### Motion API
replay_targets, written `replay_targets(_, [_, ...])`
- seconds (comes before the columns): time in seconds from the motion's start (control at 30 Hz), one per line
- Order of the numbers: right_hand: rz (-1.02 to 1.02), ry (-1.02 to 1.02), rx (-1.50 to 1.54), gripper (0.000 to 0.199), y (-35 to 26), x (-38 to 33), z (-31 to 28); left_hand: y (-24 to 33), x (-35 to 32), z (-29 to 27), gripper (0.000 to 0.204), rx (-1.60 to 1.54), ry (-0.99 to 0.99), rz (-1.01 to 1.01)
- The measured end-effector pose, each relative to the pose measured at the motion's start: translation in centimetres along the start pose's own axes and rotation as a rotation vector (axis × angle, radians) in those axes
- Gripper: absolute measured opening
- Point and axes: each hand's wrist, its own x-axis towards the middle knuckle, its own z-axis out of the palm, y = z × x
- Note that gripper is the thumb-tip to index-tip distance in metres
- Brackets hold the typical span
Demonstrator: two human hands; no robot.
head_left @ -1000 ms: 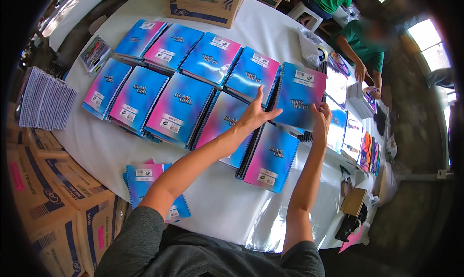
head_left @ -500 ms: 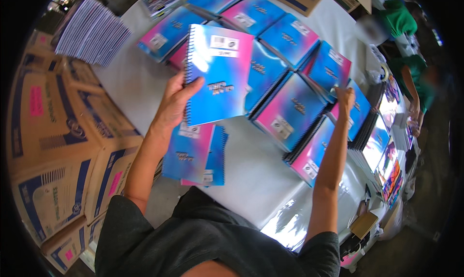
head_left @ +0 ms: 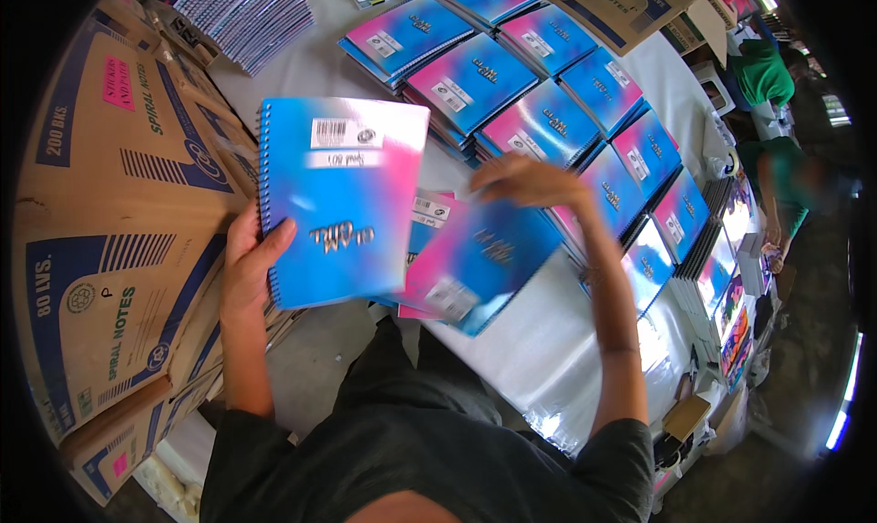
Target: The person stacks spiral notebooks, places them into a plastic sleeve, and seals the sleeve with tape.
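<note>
A notebook [head_left: 343, 199] extends rightward from the left hand [head_left: 245, 269] gripping its coiled edge.

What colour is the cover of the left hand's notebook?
The notebook is blue blending into pink, clearest in head view.

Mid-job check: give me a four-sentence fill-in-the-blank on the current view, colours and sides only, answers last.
1. The left hand holds up a blue-and-____ notebook.
2. By the right hand, a second notebook carries a ____ label.
3. The cardboard boxes with pink labels stand to the person's ____.
4. Beyond the table, a co-worker wears ____.

Missing words: pink; white; left; green.
</note>
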Motion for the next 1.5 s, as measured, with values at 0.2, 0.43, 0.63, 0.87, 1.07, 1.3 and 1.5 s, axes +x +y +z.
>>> replay_targets(0.2, [0.073, 0.499, -0.015, 0.024, 4.2, 3.6, 5.5, -9.6, 0.6, -0.9, 0.052, -0.148, -0.101, -0.368])
replay_targets(0.43, [0.837, 1.181, -0.291, 0.03, 15.3, -7.7, -5.5, -13.6, 9.2, 8.5, 0.081, 0.946, -0.118, 0.397])
replay_targets(0.63, [1.405, 1.155, -0.392, 0.072, 22.8, -6.2, -8.3, -12.5, 30.6, 23.8, 0.065, 1.19, -0.259, 0.741])
replay_targets(0.87, [0.822, 1.53, 0.312, 0.025, 28.6, -13.6, -10.5, -15.1, 43.8, 33.4, 0.081, 1.496, -0.228, 0.266])
replay_targets(1.07, [0.608, 1.533, 0.0, 0.015, 14.8, -19.8, -14.2, -14.0, 43.5, 34.3, 0.079, 1.602, -0.451, 0.198])
replay_targets(1.3, [0.113, 0.581, 0.327, 0.017, 3.7, -13.2, -11.1, -10.8, 42.9, 29.3, 0.058, 1.712, -0.431, 0.524])
replay_targets(1.5, [-0.254, -0.091, 0.218, 0.015, -1.6, 3.0, 0.2, -2.3, 35.0, 20.0, 0.044, 1.23, -0.246, 0.75])
